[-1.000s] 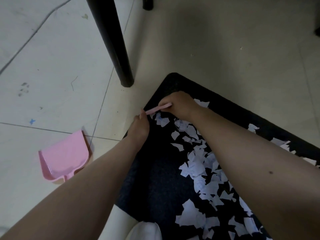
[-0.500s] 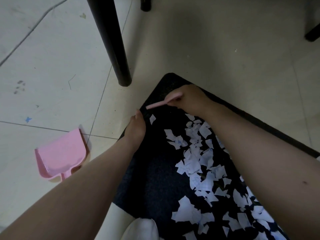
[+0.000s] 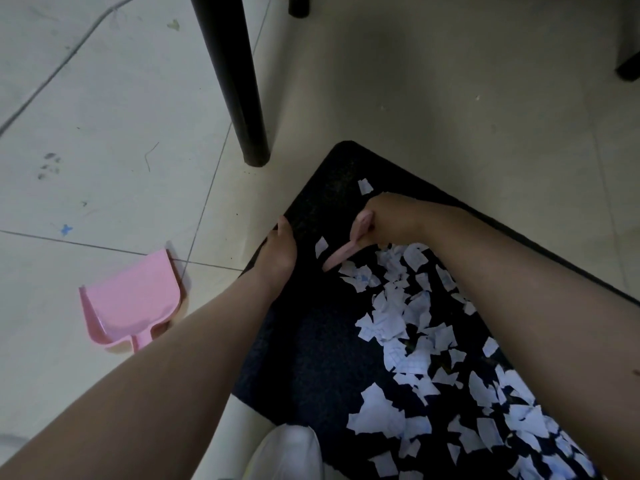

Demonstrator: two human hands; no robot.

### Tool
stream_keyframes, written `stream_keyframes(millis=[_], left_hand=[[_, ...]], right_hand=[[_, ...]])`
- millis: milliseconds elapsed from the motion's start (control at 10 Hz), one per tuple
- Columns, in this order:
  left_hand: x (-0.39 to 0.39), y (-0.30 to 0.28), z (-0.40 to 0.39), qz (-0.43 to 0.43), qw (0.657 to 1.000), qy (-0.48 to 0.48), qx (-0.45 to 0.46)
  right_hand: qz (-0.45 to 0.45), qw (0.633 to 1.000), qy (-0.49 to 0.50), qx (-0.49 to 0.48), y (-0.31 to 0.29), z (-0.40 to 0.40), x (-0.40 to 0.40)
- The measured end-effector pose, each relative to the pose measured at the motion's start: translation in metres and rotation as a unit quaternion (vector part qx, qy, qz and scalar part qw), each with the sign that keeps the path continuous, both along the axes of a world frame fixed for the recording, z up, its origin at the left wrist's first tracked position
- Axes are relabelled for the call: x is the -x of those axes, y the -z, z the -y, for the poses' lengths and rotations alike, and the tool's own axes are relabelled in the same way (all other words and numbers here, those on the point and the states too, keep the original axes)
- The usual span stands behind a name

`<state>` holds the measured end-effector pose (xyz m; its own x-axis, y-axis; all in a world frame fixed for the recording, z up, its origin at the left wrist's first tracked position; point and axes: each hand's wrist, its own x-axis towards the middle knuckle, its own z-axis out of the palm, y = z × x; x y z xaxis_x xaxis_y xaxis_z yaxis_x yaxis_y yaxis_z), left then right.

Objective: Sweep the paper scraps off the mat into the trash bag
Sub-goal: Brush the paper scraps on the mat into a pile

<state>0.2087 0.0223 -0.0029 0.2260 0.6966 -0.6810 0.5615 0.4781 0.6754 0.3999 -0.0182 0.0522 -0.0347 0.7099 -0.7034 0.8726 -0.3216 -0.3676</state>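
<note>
Pink dustpan [image 3: 133, 299] holds nothing.

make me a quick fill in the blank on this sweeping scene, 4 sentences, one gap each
1. The right hand holds a small brush whose colour is ____.
2. The left hand rests on the edge of the dark ____.
3. The pink dustpan lies on the ____, off the mat.
4. The paper scraps on the mat are mostly ____ in colour.

Missing words: pink; mat; floor; white
</note>
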Motion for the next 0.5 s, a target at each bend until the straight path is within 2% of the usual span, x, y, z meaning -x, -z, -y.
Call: stream_keyframes(millis=[100, 200, 300, 400, 500], left_hand=[[0.001, 0.004, 0.002, 0.003, 1.0, 0.011, -0.005], [0.001, 0.006, 0.003, 0.005, 1.0, 0.014, -0.005], [-0.001, 0.007, 0.005, -0.002, 1.0, 0.016, -0.014], [-0.001, 0.006, 0.006, -0.001, 1.0, 0.021, -0.018], [0.001, 0.005, 0.007, 0.002, 1.0, 0.017, -0.012]], right_hand=[[-0.009, 1.0, 0.024, -0.015, -0.022, 0.007, -0.003], [-0.031, 0.986, 0.07, -0.147, -0.024, 0.007, 0.002], [-0.027, 0.974, 0.081, -0.209, -0.009, 0.01, 0.02], [-0.004, 0.977, 0.066, -0.201, 0.01, 0.017, 0.034], [0.005, 0.99, 0.027, -0.139, 0.008, 0.023, 0.027]])
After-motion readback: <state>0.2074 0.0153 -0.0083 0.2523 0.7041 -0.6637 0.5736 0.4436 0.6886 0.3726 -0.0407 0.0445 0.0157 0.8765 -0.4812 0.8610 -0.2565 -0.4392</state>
